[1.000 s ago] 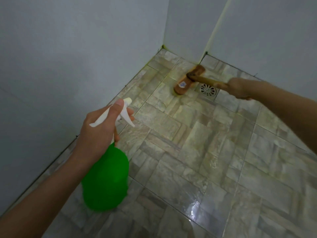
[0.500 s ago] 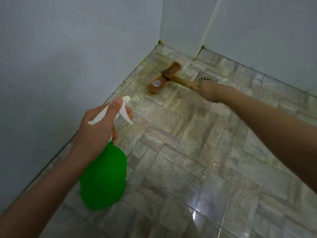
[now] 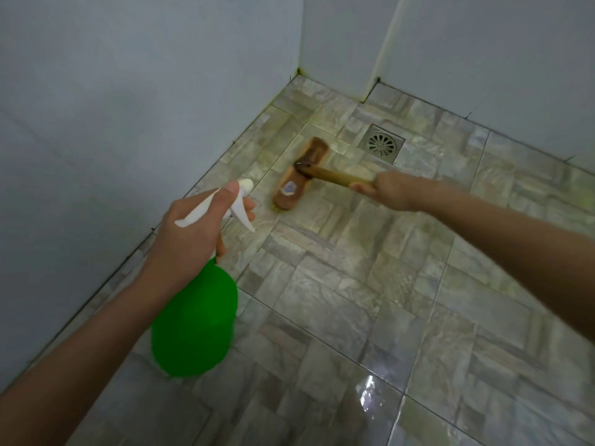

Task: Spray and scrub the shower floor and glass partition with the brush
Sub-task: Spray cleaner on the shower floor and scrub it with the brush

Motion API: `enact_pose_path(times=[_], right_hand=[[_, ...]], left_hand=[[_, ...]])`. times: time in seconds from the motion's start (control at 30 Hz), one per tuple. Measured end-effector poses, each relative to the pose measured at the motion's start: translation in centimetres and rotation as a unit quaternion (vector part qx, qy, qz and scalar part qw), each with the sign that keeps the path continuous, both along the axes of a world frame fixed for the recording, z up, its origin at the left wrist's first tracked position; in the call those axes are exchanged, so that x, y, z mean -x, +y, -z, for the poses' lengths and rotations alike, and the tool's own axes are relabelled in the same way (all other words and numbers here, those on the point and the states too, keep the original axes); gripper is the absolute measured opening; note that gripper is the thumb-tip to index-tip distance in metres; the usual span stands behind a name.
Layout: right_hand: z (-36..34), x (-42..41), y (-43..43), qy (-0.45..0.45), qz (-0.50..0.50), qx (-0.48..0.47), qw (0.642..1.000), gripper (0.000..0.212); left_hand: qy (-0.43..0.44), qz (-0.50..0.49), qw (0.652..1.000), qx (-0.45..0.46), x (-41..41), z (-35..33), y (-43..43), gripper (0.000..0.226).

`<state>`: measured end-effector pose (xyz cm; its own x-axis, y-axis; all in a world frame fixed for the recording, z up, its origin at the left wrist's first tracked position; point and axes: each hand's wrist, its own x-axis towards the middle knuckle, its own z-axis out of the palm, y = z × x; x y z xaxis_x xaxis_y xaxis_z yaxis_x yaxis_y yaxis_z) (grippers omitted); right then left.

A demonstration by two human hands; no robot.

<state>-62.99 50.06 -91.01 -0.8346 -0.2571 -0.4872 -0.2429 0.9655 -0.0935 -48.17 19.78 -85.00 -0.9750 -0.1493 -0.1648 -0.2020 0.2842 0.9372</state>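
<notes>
2 hands engaged: left hand (image 3: 190, 236) grips green plastic spray bottle (image 3: 194, 320); right hand (image 3: 394, 191) grips wooden-handled scrubbing brush (image 3: 301, 175) on grey tiled floor (image 3: 354, 300).

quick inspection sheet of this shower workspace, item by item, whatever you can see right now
surface: tiled shower floor, wet sheen near the bottom edge, yellowish staining along the wall joint
job's things: brush head down on the tiles, left of the drain; green spray bottle held above the floor, nozzle pointing toward the brush
clutter: nothing seen
hands: left hand grips the bottle's neck, fingers at the trigger; right hand grips the brush handle
cables: nothing seen
surroundings: plain grey walls meeting in a corner; a glass partition cannot be told apart from them
</notes>
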Motion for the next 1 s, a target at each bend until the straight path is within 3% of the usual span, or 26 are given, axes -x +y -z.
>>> enact_pose_path(times=[0.17,0.4,0.63,0.73,0.87,1.0], right_hand=[[1.7,-3.2,-8.1,-0.04,-0.044,0.057,0.997,0.059],[-3.7,-7.8,0.6,-0.055,-0.013,-0.097,0.994,0.061],[-0.4,-7.3,-11.7,-0.052,-0.058,0.013,0.997,0.059],[-0.5,-11.0,-5.8,-0.068,-0.026,0.003,0.997,0.061],[-3.1,-18.0,4.1,-0.063,0.036,-0.079,0.994,0.066],[-2.1,-18.5,1.3,-0.036,0.046,-0.061,0.996,0.061]], left_hand=[[0.003,0.014,0.999,0.034,-2.0,-0.6,-0.8,0.035],[-0.019,-0.005,1.0,0.01,-4.5,-0.8,-3.3,0.04],[-0.015,-0.014,1.0,0.021,-5.9,-0.5,-3.4,0.04],[-0.012,0.002,1.0,0.002,-6.4,-0.2,-3.4,0.044],[-0.021,-0.01,0.999,-0.027,-7.4,-0.2,-3.1,0.045],[-0.03,0.004,0.999,-0.024,-8.3,-0.2,-1.9,0.043]])
